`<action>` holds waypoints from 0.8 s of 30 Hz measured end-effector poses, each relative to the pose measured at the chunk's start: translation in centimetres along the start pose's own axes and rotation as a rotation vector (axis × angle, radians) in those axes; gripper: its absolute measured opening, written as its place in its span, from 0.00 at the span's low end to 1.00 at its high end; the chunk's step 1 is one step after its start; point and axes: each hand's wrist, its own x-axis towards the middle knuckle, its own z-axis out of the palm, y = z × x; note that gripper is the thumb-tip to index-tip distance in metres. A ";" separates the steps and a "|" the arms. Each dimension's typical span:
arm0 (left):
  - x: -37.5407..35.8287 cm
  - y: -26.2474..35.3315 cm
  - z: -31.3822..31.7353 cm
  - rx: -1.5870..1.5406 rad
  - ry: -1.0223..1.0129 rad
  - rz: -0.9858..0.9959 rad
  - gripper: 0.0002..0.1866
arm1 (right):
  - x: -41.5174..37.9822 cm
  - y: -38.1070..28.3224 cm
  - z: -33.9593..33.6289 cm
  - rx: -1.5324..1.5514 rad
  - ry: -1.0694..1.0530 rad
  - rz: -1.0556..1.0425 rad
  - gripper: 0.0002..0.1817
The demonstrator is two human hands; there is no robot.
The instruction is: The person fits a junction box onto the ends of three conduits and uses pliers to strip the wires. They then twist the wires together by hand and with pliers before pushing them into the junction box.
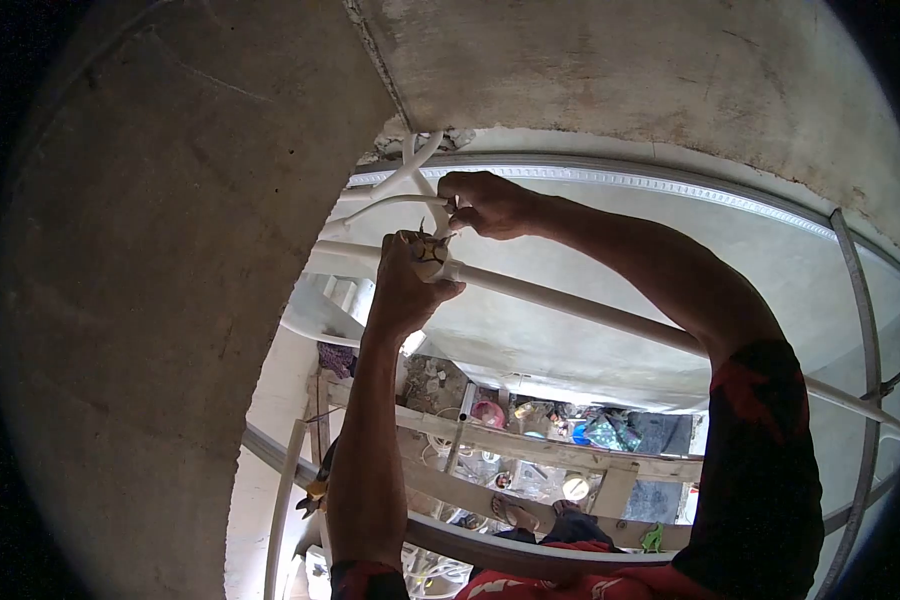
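My left hand (410,285) is wrapped round a round white junction box (431,256), thumb on its near side. Inside the box, dark and light wire ends show, too small to count. A long white conduit pipe (580,303) runs from the box to the right. Just above the box, my right hand (490,205) has its fingers closed in a pinch at the end of a thin white conduit (395,201). Whether the pinch holds the conduit itself or wires coming from it, I cannot make out.
Bare concrete (160,250) lies close on the left and above. A metal ceiling channel (650,182) crosses behind my right hand, and a grey metal bar (863,320) curves at right. Below, my feet (515,512) stand on wooden planks (450,488) over a cluttered floor.
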 end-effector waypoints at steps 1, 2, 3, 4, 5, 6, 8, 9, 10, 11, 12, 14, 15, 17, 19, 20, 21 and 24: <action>-0.1 0.0 0.0 -0.035 -0.005 0.009 0.39 | -0.2 0.0 0.3 0.010 0.025 0.003 0.13; -0.2 0.1 0.2 -0.032 -0.008 0.013 0.39 | -0.3 -0.1 0.6 0.010 0.031 0.005 0.13; -0.2 0.3 0.3 -0.036 0.018 0.011 0.36 | -0.3 -0.1 1.1 -0.027 0.067 0.003 0.13; -0.2 0.5 0.5 -0.042 0.043 0.007 0.33 | -0.3 -0.1 1.3 -0.064 0.101 0.004 0.13; -0.1 0.3 0.6 -0.041 0.036 0.008 0.33 | -0.2 0.0 1.4 -0.064 0.114 -0.011 0.12; -0.1 -0.3 0.7 -0.043 0.037 0.006 0.34 | -0.3 0.0 1.5 -0.063 0.118 -0.003 0.12; 0.3 -0.8 0.8 -0.039 0.036 0.011 0.34 | -0.2 -0.3 1.1 0.053 -0.019 0.167 0.12; 0.4 -1.1 0.8 -0.084 0.018 -0.008 0.34 | -0.2 -0.4 0.5 0.095 -0.034 0.127 0.11; 0.0 -1.0 0.7 -0.126 -0.003 -0.036 0.34 | -0.1 -0.2 0.4 0.103 -0.037 0.125 0.11; 0.0 -0.7 0.5 -0.123 0.000 -0.036 0.34 | 0.2 0.1 -0.1 0.123 -0.068 0.075 0.12; 0.0 -0.5 0.4 -0.070 0.004 -0.041 0.34 | 0.4 0.4 -0.4 0.146 -0.100 0.026 0.12; -0.1 0.1 0.1 -0.018 0.014 -0.049 0.34 | 0.5 -0.1 -1.0 0.137 -0.134 0.036 0.11; -0.2 0.2 0.1 -0.033 0.019 -0.049 0.34 | 0.5 -0.3 -1.1 0.127 -0.151 0.063 0.11; -0.1 0.0 0.2 -0.048 0.029 -0.046 0.34 | 0.7 -0.2 -0.8 0.182 -0.166 0.149 0.10; -0.1 -0.6 0.4 0.005 0.028 -0.010 0.35 | 0.5 -0.3 -0.4 0.176 -0.132 0.121 0.10; -0.1 -0.7 0.6 0.004 0.033 -0.015 0.35 | 0.4 -0.3 -0.1 0.172 -0.089 0.101 0.10; -0.2 -0.6 0.8 0.031 0.050 -0.036 0.35 | 0.3 -0.3 0.3 0.176 -0.096 0.102 0.10; -0.1 -0.4 1.0 0.065 0.065 -0.080 0.36 | 0.4 -0.2 0.7 0.097 -0.115 0.125 0.09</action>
